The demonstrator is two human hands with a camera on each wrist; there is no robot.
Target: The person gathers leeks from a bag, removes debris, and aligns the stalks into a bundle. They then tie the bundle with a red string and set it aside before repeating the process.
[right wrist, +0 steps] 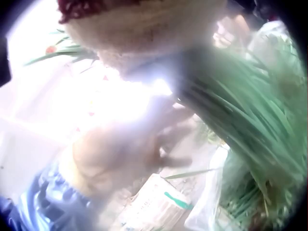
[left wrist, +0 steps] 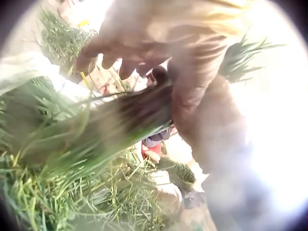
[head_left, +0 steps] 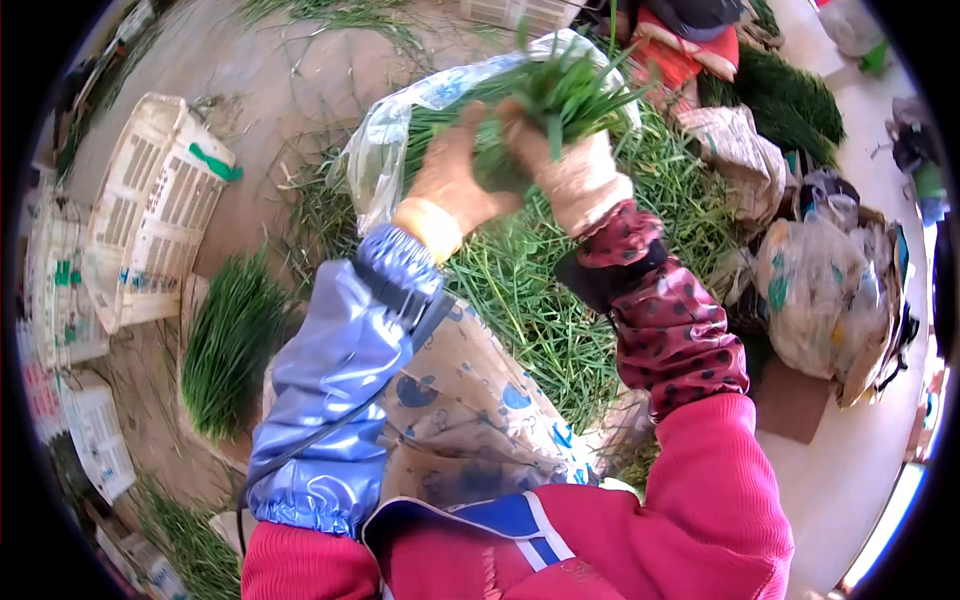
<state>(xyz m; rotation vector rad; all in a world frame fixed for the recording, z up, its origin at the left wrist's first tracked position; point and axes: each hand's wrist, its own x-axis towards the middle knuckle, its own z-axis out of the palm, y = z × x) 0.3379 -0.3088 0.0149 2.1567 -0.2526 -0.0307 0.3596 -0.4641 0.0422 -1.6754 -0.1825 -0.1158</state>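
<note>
My right hand (head_left: 565,165), in a pale glove, grips a bunch of long green chives (head_left: 575,95) over the plastic bag. In the right wrist view the leaves (right wrist: 240,106) of this bunch trail down to the right. Close beside it, my left hand (head_left: 450,180) has its fingers and thumb spread apart; in the left wrist view its fingers (left wrist: 113,53) hang over the bunch with space below them. A clear plastic bag (head_left: 380,150) with more chives inside lies under both hands. Loose cut green leaves (head_left: 530,310) are heaped around it.
A white slatted crate (head_left: 150,210) stands at the left, with a bundle of chives (head_left: 235,345) in front of it. At the right are a stuffed plastic bag (head_left: 815,290) and a pale sack (head_left: 735,150). A patterned sheet (head_left: 470,400) covers the lap.
</note>
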